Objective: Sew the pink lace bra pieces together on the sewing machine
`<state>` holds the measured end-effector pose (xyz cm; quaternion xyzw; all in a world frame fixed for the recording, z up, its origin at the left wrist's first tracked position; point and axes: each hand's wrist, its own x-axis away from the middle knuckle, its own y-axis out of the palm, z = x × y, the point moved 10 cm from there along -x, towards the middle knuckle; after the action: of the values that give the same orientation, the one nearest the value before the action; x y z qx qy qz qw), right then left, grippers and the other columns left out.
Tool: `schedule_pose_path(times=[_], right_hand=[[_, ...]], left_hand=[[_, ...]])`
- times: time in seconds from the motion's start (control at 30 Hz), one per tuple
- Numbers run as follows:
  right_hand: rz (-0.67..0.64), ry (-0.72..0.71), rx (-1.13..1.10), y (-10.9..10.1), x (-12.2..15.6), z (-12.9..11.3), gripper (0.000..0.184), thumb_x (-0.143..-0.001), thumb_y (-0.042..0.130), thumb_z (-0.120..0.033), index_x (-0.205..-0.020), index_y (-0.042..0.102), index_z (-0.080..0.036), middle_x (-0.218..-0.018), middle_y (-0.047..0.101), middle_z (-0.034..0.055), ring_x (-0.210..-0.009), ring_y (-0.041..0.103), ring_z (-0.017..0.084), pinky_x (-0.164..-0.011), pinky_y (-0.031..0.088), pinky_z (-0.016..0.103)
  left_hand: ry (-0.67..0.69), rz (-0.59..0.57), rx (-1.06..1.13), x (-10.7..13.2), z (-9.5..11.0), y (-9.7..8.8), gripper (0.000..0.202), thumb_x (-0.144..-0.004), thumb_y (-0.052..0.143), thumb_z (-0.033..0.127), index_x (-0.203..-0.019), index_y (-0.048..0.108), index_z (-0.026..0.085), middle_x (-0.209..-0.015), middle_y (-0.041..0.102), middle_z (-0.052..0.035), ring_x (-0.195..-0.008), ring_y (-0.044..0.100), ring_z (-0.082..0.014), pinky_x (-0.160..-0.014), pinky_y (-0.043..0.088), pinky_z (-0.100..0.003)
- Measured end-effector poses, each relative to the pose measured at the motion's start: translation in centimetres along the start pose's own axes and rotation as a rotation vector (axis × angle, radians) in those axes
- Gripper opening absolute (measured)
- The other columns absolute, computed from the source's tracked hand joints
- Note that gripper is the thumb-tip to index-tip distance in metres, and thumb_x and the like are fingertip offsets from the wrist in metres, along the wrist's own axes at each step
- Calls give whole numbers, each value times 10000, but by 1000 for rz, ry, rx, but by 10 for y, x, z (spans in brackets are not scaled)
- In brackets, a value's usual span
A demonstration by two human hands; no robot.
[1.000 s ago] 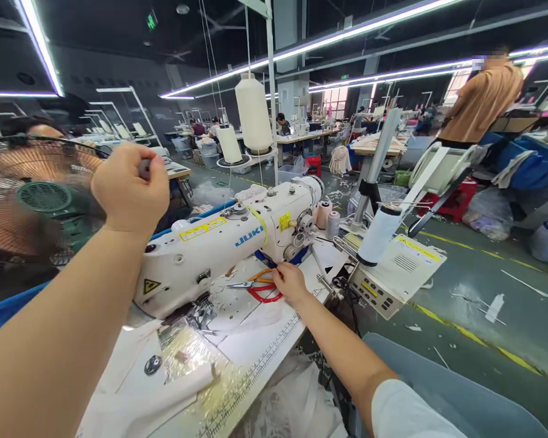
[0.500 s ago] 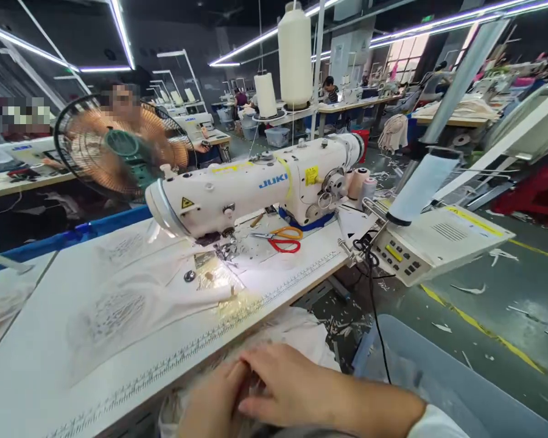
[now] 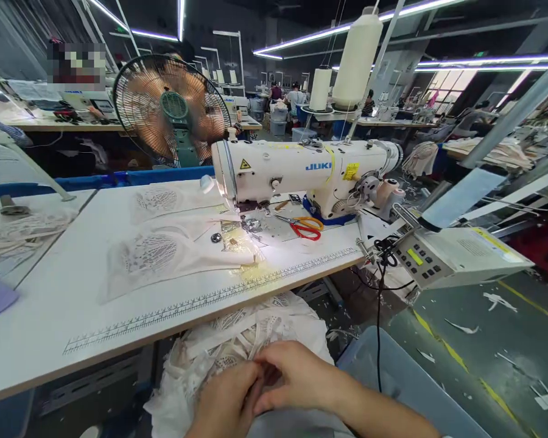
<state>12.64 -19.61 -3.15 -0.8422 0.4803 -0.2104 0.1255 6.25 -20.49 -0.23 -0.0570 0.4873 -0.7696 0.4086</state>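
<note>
My left hand (image 3: 228,395) and my right hand (image 3: 304,377) meet just in front of my body, below the table edge. Both have curled fingers pressed together, and whatever lies between them is hidden. Under and beyond them lies a heap of white lace fabric pieces (image 3: 182,371). On the table, a sheer pale lace piece (image 3: 148,258) stretches toward the needle area of a white sewing machine (image 3: 292,173), with another lace piece (image 3: 158,199) behind it. Scissors (image 3: 305,228) with orange and red handles rest near the machine's base.
A printed ruler strip (image 3: 201,302) runs along the front of the white table (image 3: 64,304). At the right are a control box (image 3: 456,255) and a blue plastic bin (image 3: 406,383). A black cable (image 3: 379,340) hangs there. Behind the table stands a large fan (image 3: 173,106).
My view has turned left and tilted down, so the machine appears farther right and more of the lace heap shows. My hands stay close together, now less blurred.
</note>
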Motion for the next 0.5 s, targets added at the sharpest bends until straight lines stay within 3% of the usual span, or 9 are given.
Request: schedule_pose_path(times=[0.13, 0.23, 0.3, 0.37, 0.43, 0.5], right_hand=[[28, 44, -354, 5, 2, 19, 537, -504, 838, -547, -846, 677, -165, -752, 647, 4, -679, 574, 140, -627, 455, 225], [83, 113, -441, 5, 2, 33, 551, -504, 835, -564, -810, 673, -135, -705, 624, 5, -642, 533, 119, -590, 423, 216], [114, 161, -436, 4, 0, 41, 572, -525, 810, -606, -791, 665, -120, -683, 608, 7, -626, 510, 111, -559, 396, 211], [77, 204, -460, 9, -3, 45, 637, -523, 781, -661, -826, 659, -114, -661, 599, 4, -605, 517, 109, -554, 396, 215], [2, 252, -508, 18, -5, 48, 715, -489, 771, -697, -880, 650, -110, -636, 592, -7, -579, 536, 107, -575, 416, 225], [-58, 291, -521, 25, -7, 48, 748, -467, 769, -708, -903, 650, -112, -613, 585, -18, -554, 539, 99, -584, 427, 229]], left_hand=[[100, 118, 27, -3, 12, -12, 218, -874, 388, 172, -668, 442, 218, -545, 557, 47, -445, 530, -94, -423, 358, -184], [92, 128, 94, -2, 9, -12, 133, -848, 402, 183, -742, 469, 225, -620, 619, 37, -516, 591, -122, -467, 413, -208], [29, 97, 140, 3, -4, 0, 103, -840, 410, 183, -853, 504, 223, -727, 676, 15, -618, 646, -143, -545, 467, -222], [-39, 91, 179, 12, -21, 16, 256, -841, 406, 187, -1073, 513, 213, -853, 713, -19, -723, 676, -163, -639, 502, -239], [-118, 80, 206, 21, -39, 34, 471, -839, 403, 204, -1310, 418, 209, -950, 723, -52, -792, 685, -185, -694, 515, -261], [-207, 11, 240, 30, -53, 54, 619, -822, 419, 222, -1432, 312, 213, -923, 731, -56, -759, 685, -202, -666, 515, -269]])
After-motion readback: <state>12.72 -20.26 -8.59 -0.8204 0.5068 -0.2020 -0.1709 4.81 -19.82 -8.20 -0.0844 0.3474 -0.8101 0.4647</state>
